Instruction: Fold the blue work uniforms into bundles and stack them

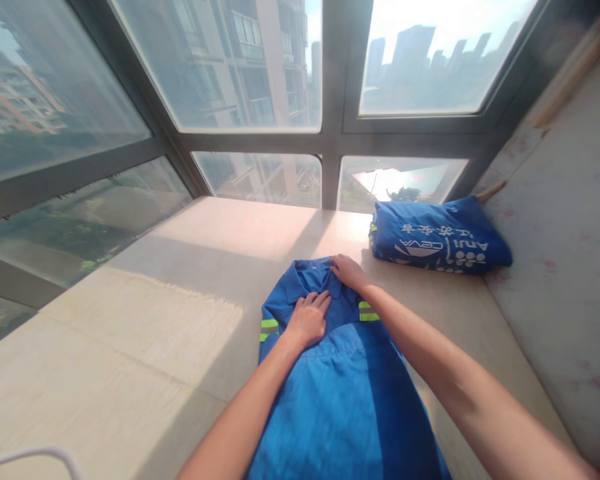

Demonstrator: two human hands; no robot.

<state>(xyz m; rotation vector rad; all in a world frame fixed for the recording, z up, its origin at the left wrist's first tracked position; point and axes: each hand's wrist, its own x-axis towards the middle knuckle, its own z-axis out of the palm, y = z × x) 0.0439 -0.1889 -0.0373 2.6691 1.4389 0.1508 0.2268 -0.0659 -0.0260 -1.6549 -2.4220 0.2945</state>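
Note:
A blue work shirt (340,393) with yellow-green reflective bands lies on the light tabletop, collar at the far end and lower part running toward me. My left hand (309,320) rests on its upper front just below the collar, fingers stretched out and lying on the cloth. At the right side of the collar (314,267), my right hand (349,272) has its fingers bent over the edge of the fabric; its thumb is hidden. One reflective band (269,329) shows left of my left hand, another (368,311) beside my right forearm.
A folded blue garment (440,237) with white lettering lies at the back right, by the patterned wall (560,267). Grey-framed windows (260,143) border the pale surface (130,320) at the back and left. A white curved cable or tube (40,453) enters at bottom left.

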